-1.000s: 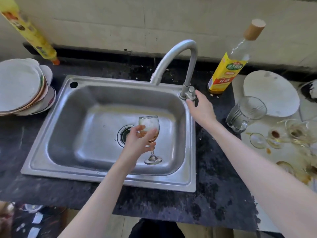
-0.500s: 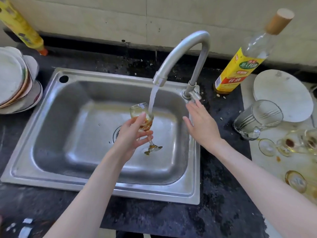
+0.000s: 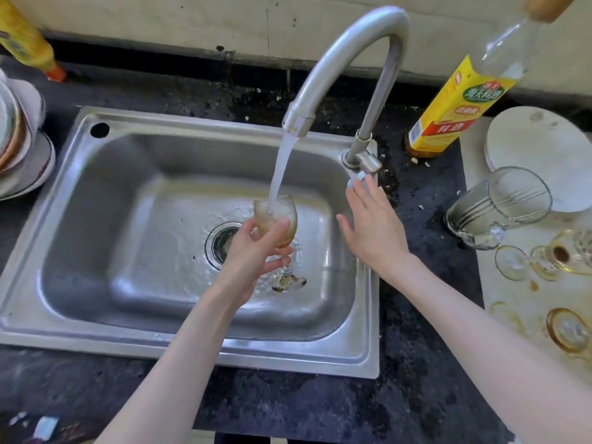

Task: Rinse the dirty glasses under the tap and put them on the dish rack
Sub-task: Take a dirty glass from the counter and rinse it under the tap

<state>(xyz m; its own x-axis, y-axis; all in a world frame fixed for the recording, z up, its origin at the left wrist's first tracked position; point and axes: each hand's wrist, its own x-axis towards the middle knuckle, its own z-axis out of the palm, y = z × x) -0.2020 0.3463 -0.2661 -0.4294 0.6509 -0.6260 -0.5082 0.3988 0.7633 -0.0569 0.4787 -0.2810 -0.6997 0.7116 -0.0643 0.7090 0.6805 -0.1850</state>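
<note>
A stemmed wine glass (image 3: 278, 216) with brownish residue sits upright under the running tap (image 3: 346, 56), water pouring into its bowl. My left hand (image 3: 253, 251) grips the bowl from the left, over the steel sink (image 3: 96, 219). My right hand (image 3: 374, 229) hovers open, fingers spread, just below the tap handle (image 3: 363, 165), holding nothing. Other dirty glasses lie on the pale board at the right: a ribbed tumbler (image 3: 499, 203) on its side, a gold-rimmed stemmed glass (image 3: 544, 256) and another gold-rimmed glass (image 3: 568, 330). No dish rack is in view.
A stack of plates (image 3: 19, 155) stands left of the sink. A yellow-labelled bottle (image 3: 458, 107) and a white plate (image 3: 541, 155) stand at the back right. Another yellow bottle (image 3: 25, 40) leans at the back left. Dark speckled counter (image 3: 416, 379) surrounds the sink.
The tap went from off to running, and the glass came up under the stream. My right hand left the tap handle and now hangs open beside it.
</note>
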